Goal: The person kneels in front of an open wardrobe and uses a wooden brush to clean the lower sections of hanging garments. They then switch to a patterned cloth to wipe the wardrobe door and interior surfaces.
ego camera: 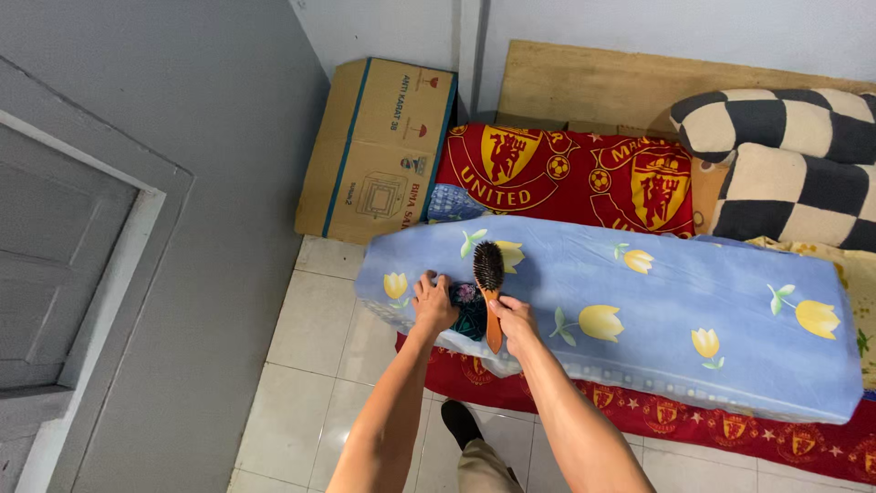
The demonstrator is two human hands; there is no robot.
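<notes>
We are looking down at our two arms over a long blue pillow point(639, 310) with yellow flowers on it. It lies across a red bed sheet point(566, 178).

Our right hand point(513, 319) has its fingers curled around the orange handle of a hairbrush point(490, 285). The dark bristles rest on top of the pillow, near its left end. Our left hand point(432, 303) is just beside it, fingers bent and pressing down on a small dark cloth point(470, 310) that sits between our hands. We cannot tell if those fingers pinch the cloth or only push on it.

To brush well, we think we should keep the left hand pressing firmly so nothing slides. The brush should stay flat, so all the bristles touch. Short, soft strokes away from the holding hand seem best. The pillow end hangs over the bed's edge, so pushing too hard could tip it toward the white floor tiles point(310, 329).

A cardboard box point(379, 151) leans on the wall, and a checked cushion point(794, 164) sits at the far right.
</notes>
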